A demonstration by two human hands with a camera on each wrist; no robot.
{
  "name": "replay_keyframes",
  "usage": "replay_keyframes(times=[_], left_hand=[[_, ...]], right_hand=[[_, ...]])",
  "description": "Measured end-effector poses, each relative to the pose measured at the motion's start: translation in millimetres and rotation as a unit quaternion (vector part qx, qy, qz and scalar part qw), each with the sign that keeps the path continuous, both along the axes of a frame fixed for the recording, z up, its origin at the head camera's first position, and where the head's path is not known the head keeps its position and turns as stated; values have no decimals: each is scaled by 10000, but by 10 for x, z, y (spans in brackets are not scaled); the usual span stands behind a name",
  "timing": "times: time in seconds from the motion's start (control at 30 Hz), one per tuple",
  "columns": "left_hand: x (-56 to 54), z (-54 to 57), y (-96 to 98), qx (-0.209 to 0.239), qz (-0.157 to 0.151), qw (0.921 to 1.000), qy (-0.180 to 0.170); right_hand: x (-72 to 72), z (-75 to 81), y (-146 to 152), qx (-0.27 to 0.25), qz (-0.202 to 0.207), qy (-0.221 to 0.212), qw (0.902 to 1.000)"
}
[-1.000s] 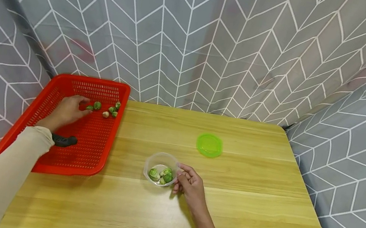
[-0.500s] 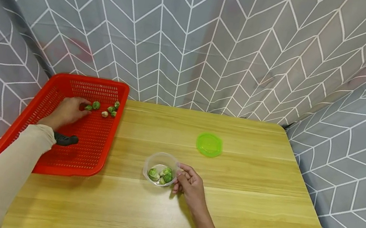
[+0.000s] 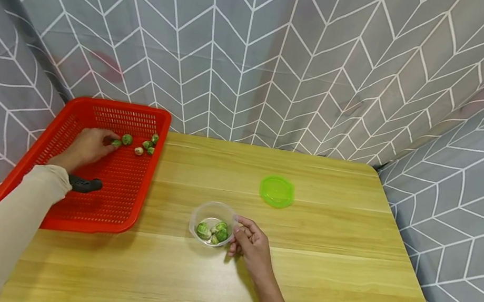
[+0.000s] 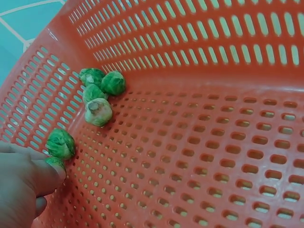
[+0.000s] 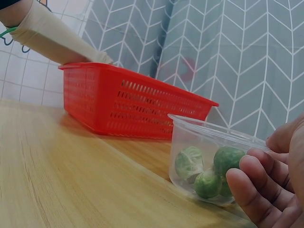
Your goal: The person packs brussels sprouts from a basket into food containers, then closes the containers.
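My left hand (image 3: 91, 148) reaches into a red plastic basket (image 3: 116, 215) and pinches a Brussels sprout (image 4: 56, 166) between thumb and fingers, which partly cover it. Right beside it lies another Brussels sprout (image 4: 61, 144) on the basket floor. A small cluster of Brussels sprouts, one with its pale cut end (image 4: 99, 112) showing, sits further along against the basket wall. With thumb and fingers, my right hand (image 3: 252, 246) grips the rim of a clear round plastic container (image 3: 204, 211) on the table. Several Brussels sprouts (image 5: 189, 162) lie in its bottom.
A bright green lid (image 3: 277, 191) lies flat on the wooden table (image 3: 321, 282), behind and right of the container. Patterned grey curtains (image 3: 248, 56) hang behind the table and on both sides. The basket stands at the table's left.
My left thumb and fingers have closed on the sprout, which has shifted slightly left from the one beside it. My right hand and the container have stayed in place.
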State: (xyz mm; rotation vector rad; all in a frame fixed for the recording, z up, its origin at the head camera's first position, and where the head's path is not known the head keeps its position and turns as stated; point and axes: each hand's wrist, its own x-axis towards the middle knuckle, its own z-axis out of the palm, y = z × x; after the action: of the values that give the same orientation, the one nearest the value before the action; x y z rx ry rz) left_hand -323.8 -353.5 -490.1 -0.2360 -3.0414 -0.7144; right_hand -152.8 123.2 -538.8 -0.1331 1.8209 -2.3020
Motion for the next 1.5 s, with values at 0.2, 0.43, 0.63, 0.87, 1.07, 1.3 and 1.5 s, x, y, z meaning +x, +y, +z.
replay_keyframes(times=[0.2,0.43,0.63,0.87,1.07,1.3,1.5], left_hand=[[45,42,-8,65,-65,9994,326],[158,120,50,185,-149,9971,717],[280,191,135,337,-207,9950,918],[365,258,226,419,-164,9941,984],[433,300,307,556,-173,9939,941],[526,346,382,686,-210,9932,915],[583,389,425,657,-128,9933,941]], right_hand=[[3,8,-1,59,-1,12,10000],[3,3,8,119,-34,-36,9999],[4,8,13,85,-72,-66,9999],[13,2,14,40,-54,-90,9999],[21,11,11,30,-40,-69,10000],[28,14,5,1,-1,-65,10000],[27,6,-5,-16,-57,-77,10000]])
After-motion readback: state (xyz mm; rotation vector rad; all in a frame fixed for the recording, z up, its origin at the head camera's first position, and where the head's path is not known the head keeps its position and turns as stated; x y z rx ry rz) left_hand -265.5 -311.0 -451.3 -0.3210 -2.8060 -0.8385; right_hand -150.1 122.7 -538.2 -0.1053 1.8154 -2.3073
